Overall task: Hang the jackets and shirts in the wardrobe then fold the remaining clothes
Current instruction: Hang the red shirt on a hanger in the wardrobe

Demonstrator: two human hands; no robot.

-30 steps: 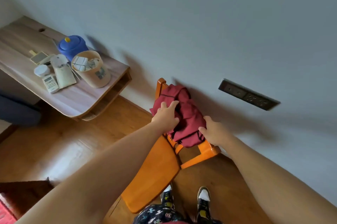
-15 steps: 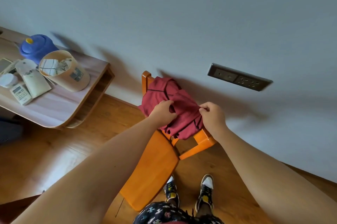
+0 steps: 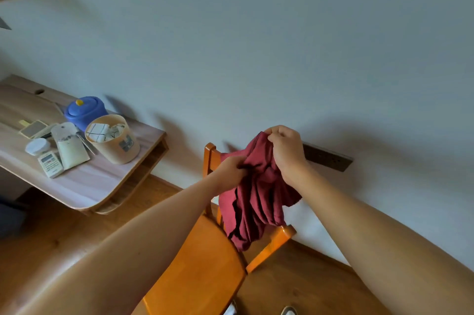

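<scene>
Nearest us, the chair (image 3: pixel 202 266) seat stands bare below our arms. Above it, the red garment (image 3: pixel 256 201) has come up off the chair back, where it lay bunched a second ago with our hands just settling on it. Now it hangs in loose folds from both hands. Its lowest edge dangles in front of the back rails, and we cannot tell whether it touches them.

Our left hand (image 3: pixel 232 172) has its fingers curled into a fistful of cloth at the garment's left side. Our right hand (image 3: pixel 287 153), higher, pinches an upper edge between thumb and curled fingers.

We judge the pick-up done, and the garment is ours to carry. Crumpled as it is, we cannot yet tell what kind it is, so the next move calls for shaking it open to see whether it goes on a hanger or gets folded. No wardrobe is in view.

Farther off, a socket strip (image 3: pixel 331 159) sits on the wall behind our right hand. To the left, the tabletop (image 3: pixel 84 186) carries a tub (image 3: pixel 115 140), a blue pot (image 3: pixel 84 112) and small items.
</scene>
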